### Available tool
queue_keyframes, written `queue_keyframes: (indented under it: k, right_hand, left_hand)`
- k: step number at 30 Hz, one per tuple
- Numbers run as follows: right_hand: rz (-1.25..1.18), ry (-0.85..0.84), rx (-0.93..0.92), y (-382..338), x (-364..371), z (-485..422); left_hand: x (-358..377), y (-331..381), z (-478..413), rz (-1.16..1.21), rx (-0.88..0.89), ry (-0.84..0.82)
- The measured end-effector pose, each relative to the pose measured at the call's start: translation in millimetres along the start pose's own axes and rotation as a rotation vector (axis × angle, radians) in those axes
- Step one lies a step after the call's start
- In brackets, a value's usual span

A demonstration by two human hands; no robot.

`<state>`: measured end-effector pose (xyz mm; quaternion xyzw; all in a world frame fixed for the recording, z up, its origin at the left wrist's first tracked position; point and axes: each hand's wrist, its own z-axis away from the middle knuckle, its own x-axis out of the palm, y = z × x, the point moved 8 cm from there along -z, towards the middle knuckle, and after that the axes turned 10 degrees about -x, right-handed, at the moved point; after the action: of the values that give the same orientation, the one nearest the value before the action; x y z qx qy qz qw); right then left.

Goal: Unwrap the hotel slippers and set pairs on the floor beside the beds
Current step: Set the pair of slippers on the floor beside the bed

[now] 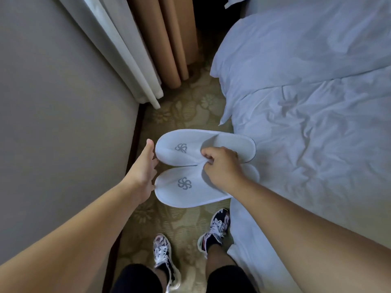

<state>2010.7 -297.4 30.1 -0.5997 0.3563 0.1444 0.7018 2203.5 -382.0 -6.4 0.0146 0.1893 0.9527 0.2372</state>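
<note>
right hand [220, 168] pinches both soft white cloth slippers [186, 166] at their openings; left hand [143, 166], fingers spread, touches the toes. light, floppy.

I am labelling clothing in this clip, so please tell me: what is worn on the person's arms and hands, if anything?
Nothing is worn on them. The left hand and the right hand have no gloves, and no ring shows. The left forearm and the right forearm are bare to the frame edge: no sleeves, watch, bracelet or markings are visible.
</note>
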Motion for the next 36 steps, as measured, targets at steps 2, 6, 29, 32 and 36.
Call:
queue_keyframes:
  k: [2,6,29,32,36]
  right_hand:
    - [-0.029,-0.012,0.022,20.6,15.2,-4.4]
    - [-0.044,-0.03,0.064,60.2,55.1,-8.8]
    - [-0.055,-0.082,0.335,363.1,352.8,-32.4]
    - [-0.032,-0.11,0.328,395.8,381.2,-40.8]
    - [-0.016,-0.115,0.346,444.2,414.9,-57.1]
  left_hand:
    - [5.8,-2.7,-17.8,0.003,-0.026,0.024]
    - [12.3,-11.6,-62.6,-0.02,-0.061,0.084]
    - [18.8,-135.4,-485.3,-0.304,-0.182,-0.013]
    - [28.2,-151.3,-530.4,-0.277,-0.191,-0.038]
    - [41.6,-170.4,-587.1,-0.288,-0.152,-0.077]
